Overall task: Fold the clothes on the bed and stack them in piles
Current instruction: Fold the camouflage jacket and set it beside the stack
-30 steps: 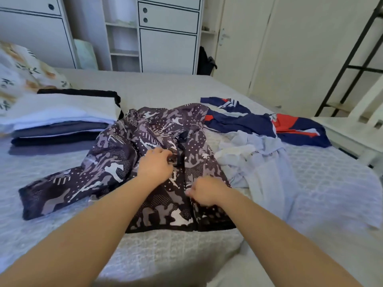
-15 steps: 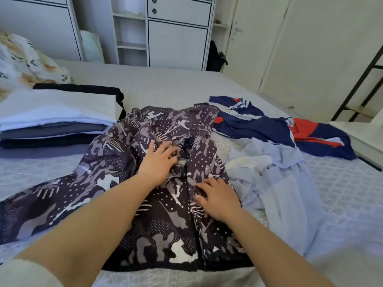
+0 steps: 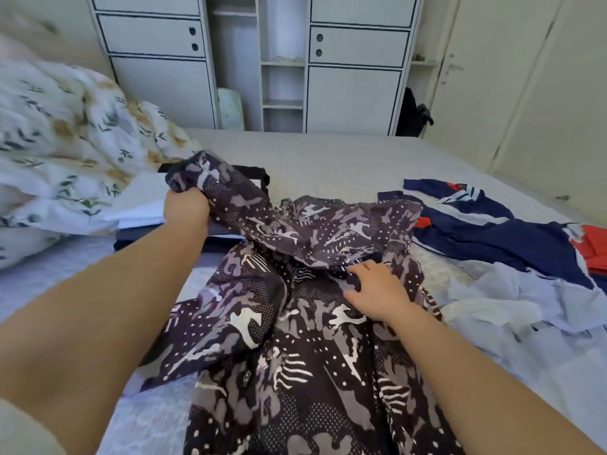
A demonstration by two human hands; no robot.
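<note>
A dark camouflage-print jacket (image 3: 295, 339) lies spread across the middle of the bed (image 3: 345, 159). My left hand (image 3: 185, 208) grips a bunched part of it and holds it up off the bed, over the folded pile (image 3: 144, 210) at the left. On the jacket's upper middle, my right hand (image 3: 374, 292) rests with fingers spread, pressing the fabric down. A crumpled light blue garment (image 3: 512, 300) lies to the right, and a navy, red and white garment (image 3: 486, 224) sits behind it. The pile is partly hidden by my left arm and the raised fabric.
A floral duvet (image 3: 65, 142) is heaped at the left, beside the pile. White wardrobes with open shelves (image 3: 282, 64) stand beyond the bed's far edge. A dark bag (image 3: 414, 116) sits by the wall on the right.
My left hand left the jacket's middle, took hold of a part of it and lifted it up and left toward the pile. My right hand stays pressing on the jacket.
</note>
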